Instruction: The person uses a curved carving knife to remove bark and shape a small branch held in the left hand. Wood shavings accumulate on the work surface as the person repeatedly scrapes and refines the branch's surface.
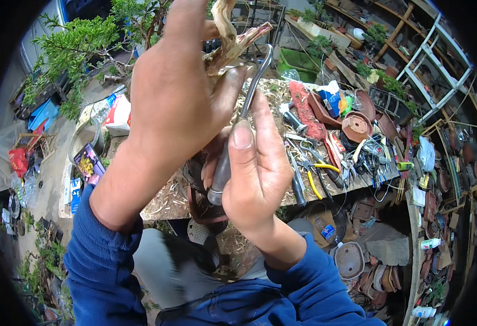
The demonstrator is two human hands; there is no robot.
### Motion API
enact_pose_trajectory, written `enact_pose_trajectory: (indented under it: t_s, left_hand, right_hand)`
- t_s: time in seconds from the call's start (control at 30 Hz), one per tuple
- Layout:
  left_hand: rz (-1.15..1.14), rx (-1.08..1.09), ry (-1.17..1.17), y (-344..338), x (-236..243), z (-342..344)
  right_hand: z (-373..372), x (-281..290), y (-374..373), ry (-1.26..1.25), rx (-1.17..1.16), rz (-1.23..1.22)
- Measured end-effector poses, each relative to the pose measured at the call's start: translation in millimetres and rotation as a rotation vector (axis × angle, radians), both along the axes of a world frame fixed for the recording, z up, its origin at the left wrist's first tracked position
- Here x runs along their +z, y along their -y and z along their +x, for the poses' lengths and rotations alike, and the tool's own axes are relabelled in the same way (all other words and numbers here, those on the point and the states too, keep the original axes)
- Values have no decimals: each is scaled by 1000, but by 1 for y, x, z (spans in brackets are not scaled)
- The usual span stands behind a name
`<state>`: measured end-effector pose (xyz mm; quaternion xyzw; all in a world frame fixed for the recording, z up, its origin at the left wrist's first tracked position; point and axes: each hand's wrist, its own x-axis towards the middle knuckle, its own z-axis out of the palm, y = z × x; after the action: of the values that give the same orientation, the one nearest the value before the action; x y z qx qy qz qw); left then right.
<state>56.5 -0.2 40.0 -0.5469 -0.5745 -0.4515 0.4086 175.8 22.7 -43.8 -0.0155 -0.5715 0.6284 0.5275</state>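
My left hand [170, 114] grips a pale, twisted piece of stripped wood [230, 41], raised over the workbench, with the back of the hand toward me. In my right hand [257, 179] is a carving tool with a grey handle [219, 179] and a steel shank bent into a hook [253, 84] at its top. My right thumb lies along the handle, and the hook is beside the wood, close to my left thumb; whether it touches is unclear. My left fingertips are mostly hidden behind the hand and wood.
The workbench [162, 206] carries shavings, pliers [309, 176], a red brush-like strip [309, 111], terracotta pots [356, 126] and a bucket [86, 138]. Juniper foliage [75, 43] overhangs the left. A metal ladder [428, 60] stands at the back right, and stacked pots [380, 277] lie below the bench.
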Motion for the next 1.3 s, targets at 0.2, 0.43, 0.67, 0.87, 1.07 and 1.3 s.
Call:
enact_pose_trajectory:
  t_s: [0.2, 0.43, 0.67, 0.87, 1.07, 1.3]
  left_hand:
    - [-151, -195, 106, -7, 19, -8]
    - [-87, -165, 167, -12, 21, -2]
    - [-104, -70, 241, -4, 32, 10]
    - [-101, -54, 211, -5, 30, 8]
    - [-71, -182, 225, -13, 26, -1]
    - [-94, -122, 167, -12, 27, 1]
  right_hand:
    - [-13, -1, -5, -11, -74, 84]
    - [-24, -3, -11, 98, -363, 328]
    - [-60, -10, -9, -132, -386, 365]
    - [-58, -11, -10, -115, -431, 435]
    - [-41, 0, -8, -24, -459, 481]
    - [-7, 8, -5, 187, -331, 370]
